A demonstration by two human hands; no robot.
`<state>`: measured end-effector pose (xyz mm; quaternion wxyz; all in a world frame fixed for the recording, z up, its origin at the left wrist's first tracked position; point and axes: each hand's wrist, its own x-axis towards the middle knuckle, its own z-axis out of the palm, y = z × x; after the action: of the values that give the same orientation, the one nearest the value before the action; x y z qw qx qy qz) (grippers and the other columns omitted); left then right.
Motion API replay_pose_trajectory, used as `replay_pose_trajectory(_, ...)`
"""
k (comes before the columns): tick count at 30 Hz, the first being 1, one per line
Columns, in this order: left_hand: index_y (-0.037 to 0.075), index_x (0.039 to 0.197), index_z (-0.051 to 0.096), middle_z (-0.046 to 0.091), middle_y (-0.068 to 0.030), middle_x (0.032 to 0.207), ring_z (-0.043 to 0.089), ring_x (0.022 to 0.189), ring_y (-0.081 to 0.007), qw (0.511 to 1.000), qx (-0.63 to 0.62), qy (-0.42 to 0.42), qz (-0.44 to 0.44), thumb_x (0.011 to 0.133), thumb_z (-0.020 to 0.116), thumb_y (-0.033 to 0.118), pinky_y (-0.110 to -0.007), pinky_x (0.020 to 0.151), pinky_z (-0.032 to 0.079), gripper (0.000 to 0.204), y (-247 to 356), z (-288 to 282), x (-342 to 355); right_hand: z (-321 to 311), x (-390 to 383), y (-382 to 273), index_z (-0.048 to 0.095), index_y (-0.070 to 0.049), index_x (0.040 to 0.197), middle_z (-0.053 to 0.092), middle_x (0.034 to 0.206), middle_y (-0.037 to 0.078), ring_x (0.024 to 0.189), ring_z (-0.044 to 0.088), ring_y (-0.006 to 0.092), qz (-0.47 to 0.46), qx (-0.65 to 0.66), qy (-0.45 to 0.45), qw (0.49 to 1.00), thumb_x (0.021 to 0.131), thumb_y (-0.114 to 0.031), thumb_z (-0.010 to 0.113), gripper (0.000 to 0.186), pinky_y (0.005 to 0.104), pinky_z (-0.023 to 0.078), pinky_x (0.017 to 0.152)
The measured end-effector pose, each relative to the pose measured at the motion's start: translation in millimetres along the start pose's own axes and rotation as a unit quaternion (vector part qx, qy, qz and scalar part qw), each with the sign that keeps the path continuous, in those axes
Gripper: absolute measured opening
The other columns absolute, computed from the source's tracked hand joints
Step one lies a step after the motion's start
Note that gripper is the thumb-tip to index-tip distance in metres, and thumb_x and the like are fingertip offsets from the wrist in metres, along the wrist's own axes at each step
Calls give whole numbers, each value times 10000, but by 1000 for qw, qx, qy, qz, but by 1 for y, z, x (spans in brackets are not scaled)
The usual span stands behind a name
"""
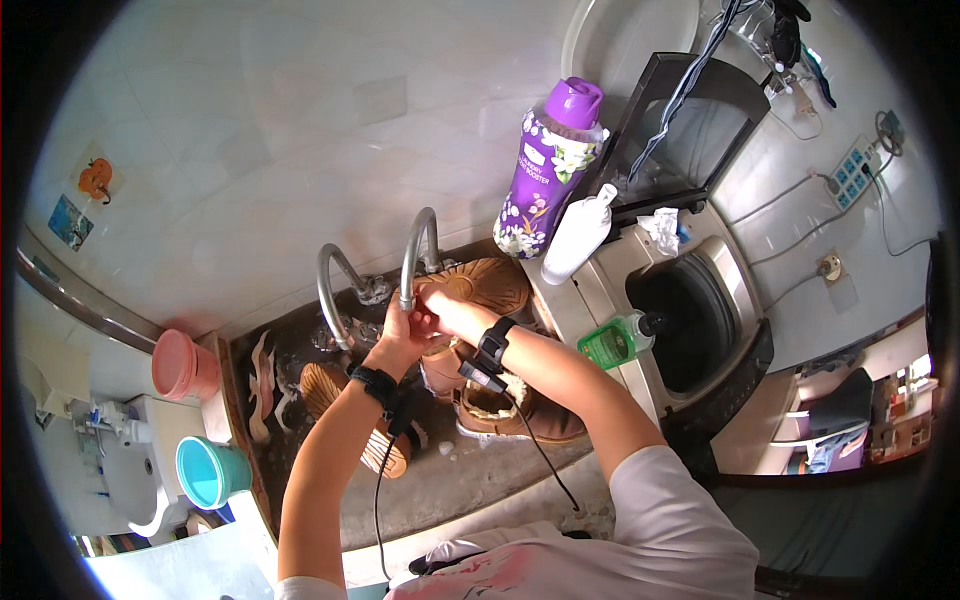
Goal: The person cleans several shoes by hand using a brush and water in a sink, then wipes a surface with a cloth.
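My left hand (pixel 402 332) and my right hand (pixel 446 308) meet right below the mouth of a curved metal tap (pixel 408 262). Both have curled fingers that press close together, and whatever lies between them is hidden. Around them in the dark sink (pixel 400 500) lie brown shoes. One tan sole (pixel 490 283) faces up behind my right hand, and another sole (pixel 322 388) shows beside my left forearm. Beneath my right forearm, a brown boot (pixel 530 420) with fleecy lining stands in the sink. Each wrist wears a black band with a cable.
A second tap (pixel 322 262) is left of the first. Pink (pixel 178 365) and teal (pixel 210 472) buckets stand at left. On the right, a washing machine (pixel 600 290) bears a purple bottle (pixel 548 180), a white bottle (pixel 580 235) and a green soap bottle (pixel 610 343). Cords hang above.
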<state>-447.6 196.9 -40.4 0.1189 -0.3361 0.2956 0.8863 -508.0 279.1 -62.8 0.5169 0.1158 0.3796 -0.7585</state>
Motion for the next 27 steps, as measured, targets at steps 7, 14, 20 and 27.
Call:
replay_pose_trajectory(7, 235, 535, 352, 280, 91, 433, 259, 373, -72, 996, -83, 1, 23, 841, 506, 539, -256, 413, 274, 457, -26, 13, 2, -61, 41, 14, 453, -137, 688, 393, 532, -25, 407, 329, 102, -28, -113, 74, 990, 890, -256, 445, 235, 220, 254, 366)
replay_pose_trajectory(14, 100, 905, 562, 582, -63, 855, 549, 789, -214, 984, -162, -77, 10, 800, 546, 553, -389, 731, 467, 465, -24, -1, -4, -25, 14, 24, 480, -110, 710, 447, 585, 0, 475, 394, 126, -90, -255, 100, 958, 889, -272, 452, 243, 250, 316, 427)
replay_pose_trajectory(20, 105, 929, 554, 576, -77, 840, 560, 812, -246, 978, -195, -67, -11, 771, 513, 627, -419, 769, 462, 546, -19, 0, -4, -10, -6, 22, 503, -88, 729, 493, 630, 20, 534, 449, 147, -162, -417, 97, 889, 887, -287, 459, 258, 276, 369, 479)
replay_pose_trajectory(27, 92, 1173, 501, 500, -137, 1207, 508, 1043, -323, 992, -103, 72, -22, 800, 445, 620, -473, 884, 437, 648, -18, 8, -5, -4, -4, 16, 529, -62, 750, 547, 683, 44, 603, 513, 172, -248, -668, 94, 695, 885, -303, 467, 283, 305, 432, 539)
